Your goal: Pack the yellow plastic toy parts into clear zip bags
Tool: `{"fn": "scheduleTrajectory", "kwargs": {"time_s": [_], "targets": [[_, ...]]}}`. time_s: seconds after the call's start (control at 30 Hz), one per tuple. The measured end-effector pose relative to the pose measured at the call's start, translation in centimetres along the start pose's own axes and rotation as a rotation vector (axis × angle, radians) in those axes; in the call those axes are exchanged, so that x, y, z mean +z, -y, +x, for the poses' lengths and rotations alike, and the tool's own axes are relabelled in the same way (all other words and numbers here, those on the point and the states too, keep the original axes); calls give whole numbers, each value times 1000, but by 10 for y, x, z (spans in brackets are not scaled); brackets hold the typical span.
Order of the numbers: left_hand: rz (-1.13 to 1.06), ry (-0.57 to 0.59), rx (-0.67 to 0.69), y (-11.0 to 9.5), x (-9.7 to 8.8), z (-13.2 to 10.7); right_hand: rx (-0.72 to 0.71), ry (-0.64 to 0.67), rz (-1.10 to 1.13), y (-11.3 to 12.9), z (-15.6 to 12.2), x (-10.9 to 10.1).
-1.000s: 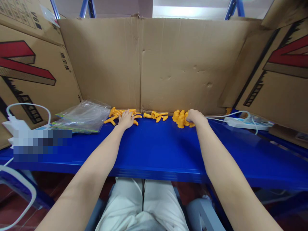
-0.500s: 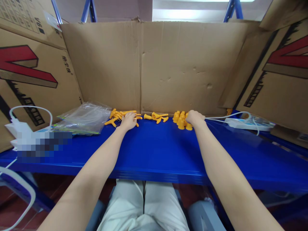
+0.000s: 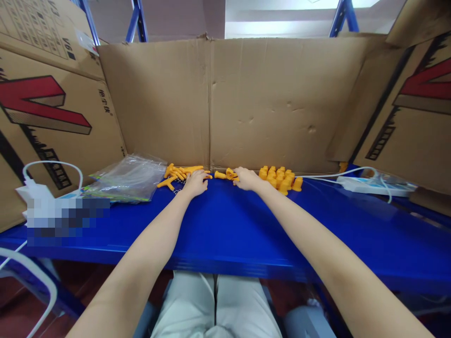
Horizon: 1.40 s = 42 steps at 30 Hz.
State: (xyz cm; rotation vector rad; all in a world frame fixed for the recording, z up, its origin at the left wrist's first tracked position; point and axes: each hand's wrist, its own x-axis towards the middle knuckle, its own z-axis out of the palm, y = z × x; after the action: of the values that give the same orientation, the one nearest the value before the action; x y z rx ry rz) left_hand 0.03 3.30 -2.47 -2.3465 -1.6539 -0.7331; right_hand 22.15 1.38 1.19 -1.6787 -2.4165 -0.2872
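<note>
On the left of the blue shelf, T-shaped yellow plastic pieces [image 3: 169, 181] with small metal chains lie in a loose pile. My left hand [image 3: 196, 183] rests at the pile's right side, its fingers loosely spread over some of them. Toward the middle, my right hand [image 3: 246, 179] reaches in from the right, thumb and fingers apart around a few loose yellow pieces [image 3: 229, 173]. It partly covers these, and I see no firm hold. Beside its wrist, several yellow flared cup-shaped pieces [image 3: 280, 178] stand upright in a group.
Clear plastic bags [image 3: 130, 178] lie on the left of the blue shelf [image 3: 225, 225]. White power strips with cables are at the left and the right [image 3: 375, 185]. A cardboard sheet [image 3: 275, 103] closes the back, with large boxes at both sides.
My right hand has moved left from the cup-shaped pieces to the loose pieces in the middle, uncovering more of the cup group. My left hand stays at the pile. The view has shifted slightly.
</note>
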Motion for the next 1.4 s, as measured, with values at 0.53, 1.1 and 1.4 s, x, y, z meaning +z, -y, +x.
{"fn": "scheduleTrajectory", "kwargs": {"time_s": [0.53, 1.1, 1.4], "targets": [[-22, -65, 89, -2, 1, 3, 140, -227, -61, 12, 36, 6], [-140, -178, 70, -33, -26, -6, 5, -177, 900, 8, -17, -23], [-135, -87, 190, -44, -23, -6, -57, -46, 354, 1, -35, -22]]}}
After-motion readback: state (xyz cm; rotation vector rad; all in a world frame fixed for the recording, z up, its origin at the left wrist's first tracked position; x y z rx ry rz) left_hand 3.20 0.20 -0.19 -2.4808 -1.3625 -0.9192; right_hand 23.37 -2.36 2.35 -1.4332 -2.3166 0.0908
